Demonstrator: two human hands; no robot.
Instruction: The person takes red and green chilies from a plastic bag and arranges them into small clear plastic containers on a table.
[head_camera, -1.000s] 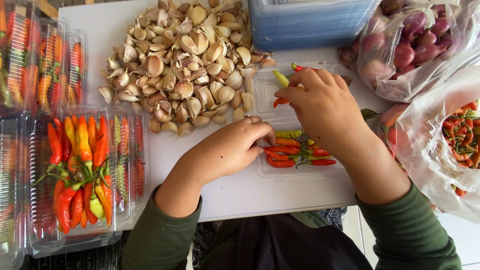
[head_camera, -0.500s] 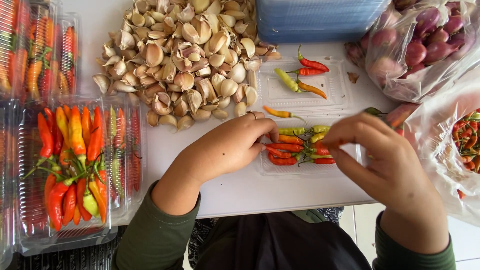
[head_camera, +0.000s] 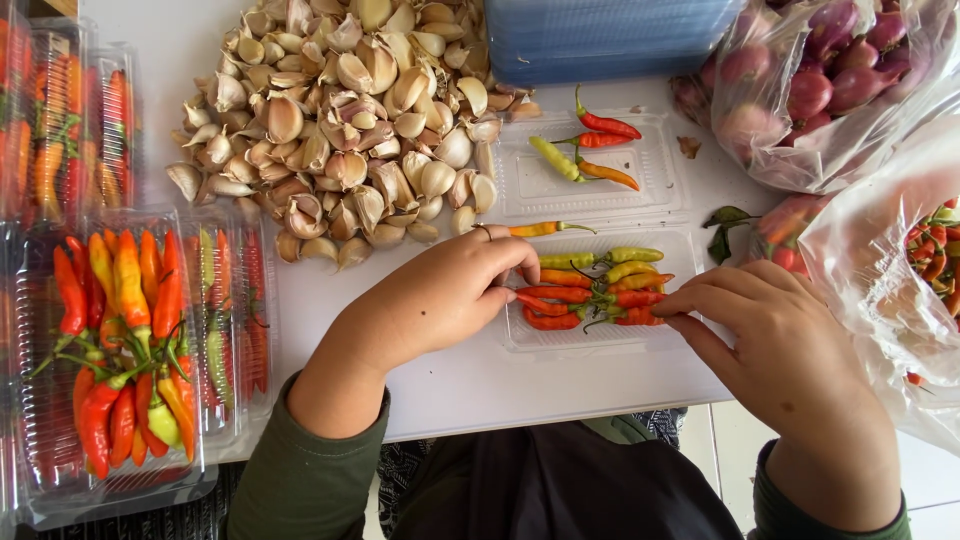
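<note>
A: Where do the hands sit?

B: Both are at the clear plastic tray (head_camera: 600, 335) near the desk's front edge. The left hand (head_camera: 440, 300) lies half-curled, fingers bent onto the stem ends of the small chillies in the tray (head_camera: 590, 290), pressing them rather than gripping any. The right hand (head_camera: 770, 330) is loosely open, its fingertips touching the other ends of the same chillies. Neither has closed round anything.

A: How far along does the tray look?

B: I'd judge it partly filled: a short row of red, orange and yellow-green chillies lies side by side across the middle, with bare plastic below. One orange chilli (head_camera: 545, 229) lies on the rim just above it. The tray's open lid half (head_camera: 590, 185) behind holds only a few loose chillies (head_camera: 590, 150). At the left, packed clear boxes of chillies (head_camera: 120, 350) are stacked, so some packs seem done.

A: And the surroundings?

B: A white desk (head_camera: 450, 385). A big heap of garlic cloves (head_camera: 340, 120) takes up its middle, a blue plastic container (head_camera: 610, 35) stands at the back, and on the right lie clear bags, one of purple shallots (head_camera: 820, 80) and one of more chillies (head_camera: 900, 270). Pale floor tiles show past the desk's edge
</note>
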